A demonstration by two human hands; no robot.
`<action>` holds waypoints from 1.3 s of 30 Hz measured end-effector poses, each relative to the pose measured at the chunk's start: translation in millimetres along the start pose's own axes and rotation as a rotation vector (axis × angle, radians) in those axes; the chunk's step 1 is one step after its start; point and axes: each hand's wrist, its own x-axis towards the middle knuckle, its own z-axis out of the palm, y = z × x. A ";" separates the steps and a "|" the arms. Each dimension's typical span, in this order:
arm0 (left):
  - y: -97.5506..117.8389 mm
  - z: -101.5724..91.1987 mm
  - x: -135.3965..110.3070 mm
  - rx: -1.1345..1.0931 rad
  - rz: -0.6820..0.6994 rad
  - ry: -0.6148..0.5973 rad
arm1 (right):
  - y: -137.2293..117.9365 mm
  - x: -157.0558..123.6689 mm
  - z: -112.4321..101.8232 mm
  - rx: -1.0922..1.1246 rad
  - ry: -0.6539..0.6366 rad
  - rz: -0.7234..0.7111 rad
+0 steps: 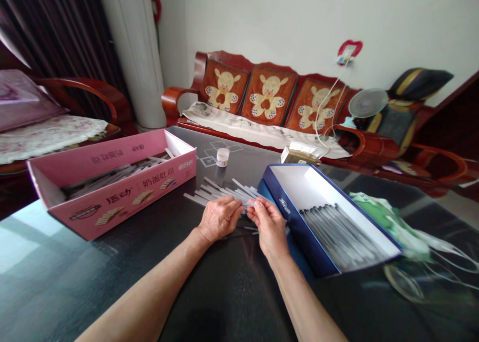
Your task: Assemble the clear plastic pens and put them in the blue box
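My left hand [222,216] and my right hand [267,222] meet over the dark table, fingers closed in a pinch. Between the fingertips is a thin, pale, stick-like piece [247,205], mostly hidden by them; its exact kind is unclear. Just beyond the hands, several flat whitish strips [204,194] lie fanned out on the table. A few more slender pieces [251,228] lie beneath the hands. To the right, a blue box [316,254] with a white inside holds a row of slim translucent sticks with dark ends [339,237].
At left stands a pink box [142,189] containing many thin pale strips [123,174]. A small white cup [222,157] sits behind the strips. A tissue pack [299,155] is beyond the blue box; a green-and-white plastic bag [392,222] and a cable [449,262] lie right. A wooden sofa [179,100] stands behind.
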 end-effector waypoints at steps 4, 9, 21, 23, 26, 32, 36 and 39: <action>1.2 -3.4 0.4 0.054 0.041 0.024 | -4.1 -1.0 1.3 0.015 -0.009 0.046; 0.8 -3.9 1.1 0.073 0.075 0.032 | -2.1 0.6 -0.6 -0.006 -0.001 0.072; -9.1 -3.5 6.2 0.034 0.200 0.024 | -34.0 -5.7 -8.4 -1.186 -0.393 -0.570; -7.2 -5.1 6.1 0.029 0.201 0.056 | -46.4 -10.1 -6.7 -1.359 -0.426 -0.599; -7.2 -7.4 5.7 0.032 0.145 0.173 | -75.1 -13.1 -16.5 -1.497 -0.364 -0.627; -18.6 -0.2 3.6 0.052 0.041 0.353 | -141.4 -0.2 -89.3 -1.617 -0.027 -0.453; -23.8 4.0 1.8 0.069 0.020 0.381 | -151.9 9.6 -129.9 -1.705 -0.036 -0.154; -25.7 4.9 0.7 0.067 0.004 0.376 | -147.6 8.6 -138.6 -1.651 -0.180 -0.050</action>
